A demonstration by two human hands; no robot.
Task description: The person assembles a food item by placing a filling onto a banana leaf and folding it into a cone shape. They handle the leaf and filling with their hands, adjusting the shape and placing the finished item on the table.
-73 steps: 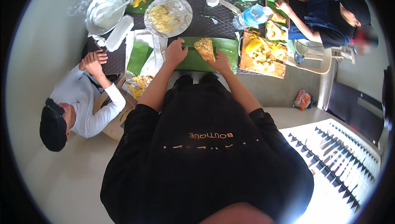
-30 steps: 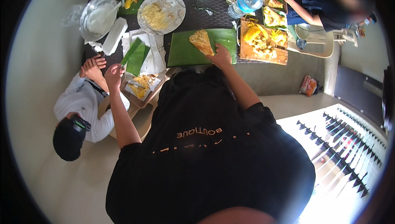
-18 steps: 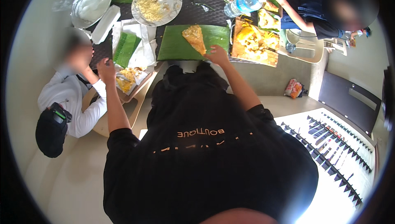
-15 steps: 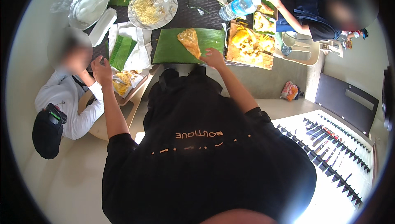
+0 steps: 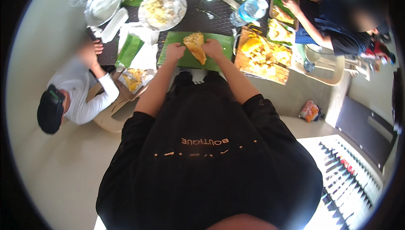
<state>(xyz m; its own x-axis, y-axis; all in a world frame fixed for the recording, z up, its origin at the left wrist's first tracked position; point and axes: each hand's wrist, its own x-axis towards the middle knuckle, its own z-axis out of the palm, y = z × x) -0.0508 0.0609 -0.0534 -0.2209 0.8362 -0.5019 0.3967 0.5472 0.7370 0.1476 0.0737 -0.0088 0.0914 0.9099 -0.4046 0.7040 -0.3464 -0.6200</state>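
**Both hands at the yellow food on the leaf**

Now both of the person's hands lie on a green banana leaf [image 5: 181, 57] spread at the near edge of a dark table [image 5: 198, 17]. On the leaf sits a yellow-orange piece of food [image 5: 196, 46], long and set slantwise. The left hand [image 5: 174, 52] rests at its left side, fingers curled down toward the leaf; whether it grips the food or only touches it cannot be told at this size. The right hand [image 5: 212, 47] lies against the right side of the food, fingers bent over its edge, and its grip is likewise too small to judge.

Just right of the leaf stands a board [image 5: 261, 63] heaped with more yellow food. Left of the leaf lie a folded leaf [image 5: 128, 50] and white paper [image 5: 145, 55]. Farther back are a white plate [image 5: 162, 8] of pale food, a clear bottle [image 5: 249, 10] lying on its side and a metal bowl [image 5: 103, 4].

Another person in a white shirt [image 5: 82, 95] sits at the left, and a person in dark clothes [image 5: 337, 23] at the far right reaches to the table.
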